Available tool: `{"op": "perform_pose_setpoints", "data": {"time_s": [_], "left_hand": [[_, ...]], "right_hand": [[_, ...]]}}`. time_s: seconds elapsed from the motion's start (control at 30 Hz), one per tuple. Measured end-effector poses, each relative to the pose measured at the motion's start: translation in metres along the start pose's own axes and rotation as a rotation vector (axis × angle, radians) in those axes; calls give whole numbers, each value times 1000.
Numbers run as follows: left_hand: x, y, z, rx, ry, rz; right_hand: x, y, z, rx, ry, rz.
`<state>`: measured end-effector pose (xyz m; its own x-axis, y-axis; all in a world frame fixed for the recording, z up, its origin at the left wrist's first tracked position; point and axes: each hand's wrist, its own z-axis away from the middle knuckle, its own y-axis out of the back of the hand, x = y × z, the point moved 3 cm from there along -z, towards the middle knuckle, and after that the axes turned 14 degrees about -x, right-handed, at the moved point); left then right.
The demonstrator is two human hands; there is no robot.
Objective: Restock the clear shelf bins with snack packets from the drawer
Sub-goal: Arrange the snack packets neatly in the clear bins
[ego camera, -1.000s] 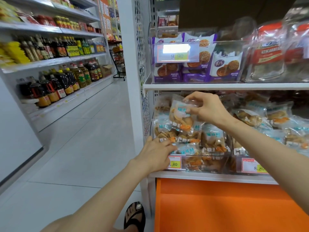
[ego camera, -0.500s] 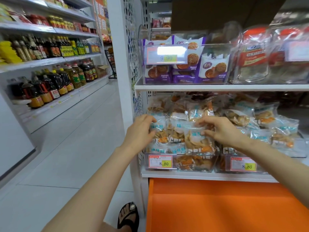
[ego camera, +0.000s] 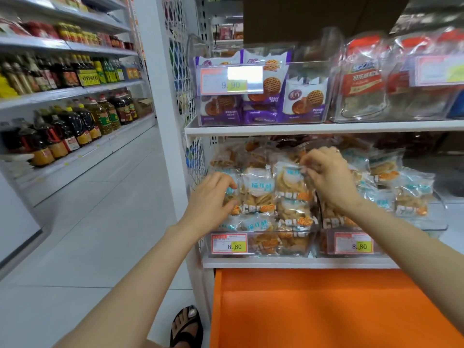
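Note:
Clear snack packets (ego camera: 258, 194) with blue labels and orange crisps are heaped in a clear shelf bin (ego camera: 258, 244) on the lower shelf. My left hand (ego camera: 213, 197) grips a packet at the heap's left edge, fingers curled round it. My right hand (ego camera: 326, 177) pinches the top of a packet (ego camera: 291, 182) near the heap's middle right. A second clear bin (ego camera: 351, 243) of the same packets stands to the right. The orange drawer front (ego camera: 313, 310) lies below the shelf.
The upper shelf (ego camera: 301, 128) carries a clear bin of purple waffle packets (ego camera: 263, 96) and bagged goods (ego camera: 364, 79). A white perforated upright (ego camera: 175, 96) bounds the shelf's left. Across the aisle stand oil bottles (ego camera: 75, 126). My sandalled foot (ego camera: 187, 327) is on the tiled floor.
My left hand rose from the bin's price tag to the heap's left side. My right hand lowered its packet onto the heap and now pinches a packet's top.

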<state>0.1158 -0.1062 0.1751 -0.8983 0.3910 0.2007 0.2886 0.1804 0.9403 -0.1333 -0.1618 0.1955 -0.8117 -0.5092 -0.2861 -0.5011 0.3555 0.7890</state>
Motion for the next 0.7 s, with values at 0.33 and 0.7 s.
{"op": "perform_pose_setpoints", "data": {"time_s": [0.33,0.7], "left_hand": [[-14,-7,-2,-114,45,-76],[-19,-6,4,-84,32,-45]], "right_hand": [[-7,-19,2,-85,147,351],[-18,-27,-17,-263,150,162]]}}
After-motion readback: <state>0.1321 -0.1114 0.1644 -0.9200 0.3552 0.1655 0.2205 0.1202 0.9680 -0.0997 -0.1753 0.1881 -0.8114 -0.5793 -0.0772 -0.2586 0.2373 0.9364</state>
